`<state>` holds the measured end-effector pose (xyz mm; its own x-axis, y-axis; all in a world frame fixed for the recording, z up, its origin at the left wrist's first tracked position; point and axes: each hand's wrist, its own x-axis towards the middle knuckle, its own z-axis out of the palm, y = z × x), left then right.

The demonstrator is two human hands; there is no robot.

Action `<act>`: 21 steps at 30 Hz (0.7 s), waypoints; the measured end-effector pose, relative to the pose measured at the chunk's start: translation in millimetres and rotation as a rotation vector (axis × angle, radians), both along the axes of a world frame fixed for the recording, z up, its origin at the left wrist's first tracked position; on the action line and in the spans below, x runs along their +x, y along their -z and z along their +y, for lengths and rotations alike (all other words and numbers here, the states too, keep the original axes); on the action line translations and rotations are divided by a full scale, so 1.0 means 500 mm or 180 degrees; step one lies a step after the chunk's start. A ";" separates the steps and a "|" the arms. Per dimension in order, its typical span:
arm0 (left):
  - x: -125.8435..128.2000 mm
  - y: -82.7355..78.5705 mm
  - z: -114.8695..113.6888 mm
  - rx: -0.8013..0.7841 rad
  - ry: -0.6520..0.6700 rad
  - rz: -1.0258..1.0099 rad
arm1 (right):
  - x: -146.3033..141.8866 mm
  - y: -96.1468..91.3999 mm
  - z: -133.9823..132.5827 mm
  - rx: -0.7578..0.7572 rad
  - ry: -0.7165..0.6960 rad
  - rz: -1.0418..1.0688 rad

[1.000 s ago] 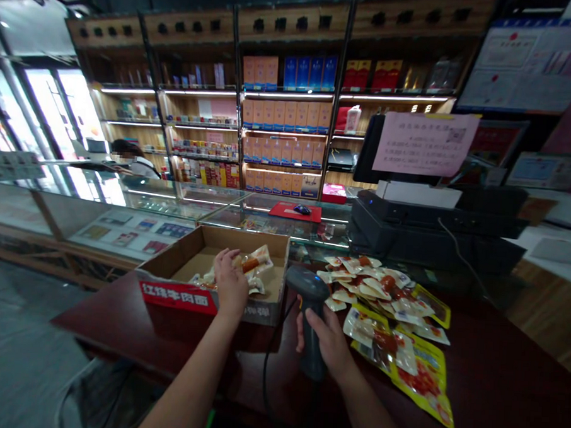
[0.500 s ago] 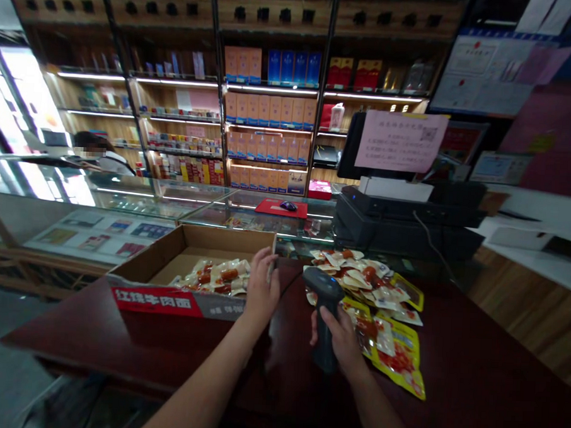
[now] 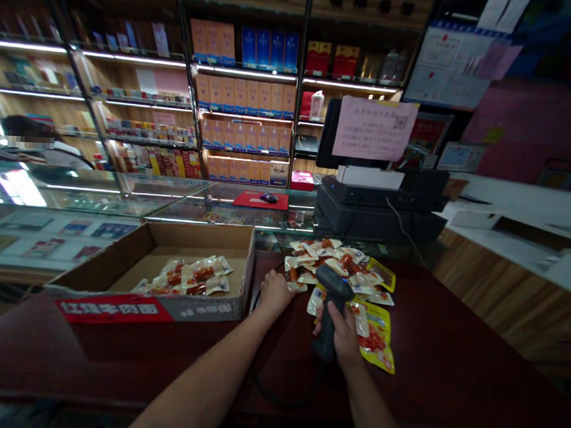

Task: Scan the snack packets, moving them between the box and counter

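Note:
My right hand [image 3: 341, 330] is wrapped round the handle of a dark barcode scanner [image 3: 332, 282], held upright over the table with its head tilted towards the pile. My left hand [image 3: 276, 290] is low over the table between the box and the pile, its fingers loosely bent and partly hidden. It is close beside a packaged sausage [image 3: 295, 286] at the pile's left edge; whether they touch I cannot tell. The pile of sausage packs [image 3: 344, 262] lies behind the scanner. A yellow snack packet [image 3: 377, 347] is to the right of my right hand.
An open cardboard box [image 3: 144, 309] on the left holds several packaged sausages [image 3: 202, 275]. Behind the dark red table [image 3: 449, 360] are a glass counter [image 3: 182, 203], a red mouse pad [image 3: 248, 200] and a checkout machine [image 3: 380, 209]. A scanner cable [image 3: 281, 403] loops near the front. A person [image 3: 61, 150] is at the far left.
My left hand has left the box's right rim and moved right and down to the pile's left edge. My right hand still holds the scanner. The view has turned to the right.

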<state>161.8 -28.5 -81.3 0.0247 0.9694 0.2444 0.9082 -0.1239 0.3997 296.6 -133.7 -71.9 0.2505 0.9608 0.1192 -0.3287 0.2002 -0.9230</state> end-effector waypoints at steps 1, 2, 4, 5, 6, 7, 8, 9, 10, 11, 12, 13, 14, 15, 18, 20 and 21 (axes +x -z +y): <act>-0.003 0.003 0.004 -0.0022 -0.0022 -0.0030 | 0.000 -0.001 0.000 -0.0006 0.0012 -0.0013; -0.008 0.005 0.009 -0.0032 -0.0030 -0.0079 | 0.000 -0.001 -0.001 -0.0021 0.0017 -0.0027; -0.018 0.009 0.021 -0.0001 0.0007 -0.0286 | 0.000 -0.002 -0.002 -0.0052 0.0002 -0.0053; -0.025 0.011 0.027 0.0049 0.0030 -0.0481 | -0.001 -0.002 -0.002 -0.0067 -0.0022 -0.0069; -0.031 0.012 0.033 0.0130 0.0029 -0.0754 | -0.002 -0.002 -0.003 -0.0081 -0.0045 -0.0090; -0.038 0.013 0.039 0.0225 -0.0006 -0.1094 | -0.003 -0.002 -0.003 -0.0087 -0.0067 -0.0110; -0.046 0.015 0.045 0.0337 -0.0068 -0.1477 | -0.004 -0.001 -0.004 -0.0083 -0.0083 -0.0119; -0.052 0.016 0.050 0.0468 -0.0152 -0.1874 | -0.006 -0.001 -0.004 -0.0075 -0.0102 -0.0116; -0.059 0.018 0.054 0.0615 -0.0232 -0.2246 | -0.008 -0.001 -0.005 -0.0062 -0.0123 -0.0108; -0.063 0.019 0.058 0.0758 -0.0298 -0.2573 | -0.010 -0.002 -0.006 -0.0055 -0.0150 -0.0104; -0.067 0.021 0.060 0.0880 -0.0348 -0.2846 | -0.012 -0.003 -0.007 -0.0054 -0.0171 -0.0108; -0.069 0.022 0.062 0.0975 -0.0378 -0.3062 | -0.013 -0.005 -0.009 -0.0076 -0.0192 -0.0129; -0.069 0.023 0.062 0.1045 -0.0392 -0.3226 | -0.014 -0.006 -0.010 -0.0123 -0.0210 -0.0165; -0.067 0.023 0.061 0.1082 -0.0395 -0.3343 | -0.015 -0.007 -0.011 -0.0191 -0.0223 -0.0210; -0.058 0.017 0.052 0.1111 -0.0382 -0.3505 | -0.015 -0.008 -0.013 -0.0334 -0.0200 -0.0307; -0.051 0.010 0.044 0.1111 -0.0390 -0.3578 | -0.014 -0.006 -0.011 -0.0320 -0.0156 -0.0371; -0.049 0.007 0.041 0.1106 -0.0388 -0.3631 | -0.014 -0.005 -0.010 -0.0288 -0.0129 -0.0408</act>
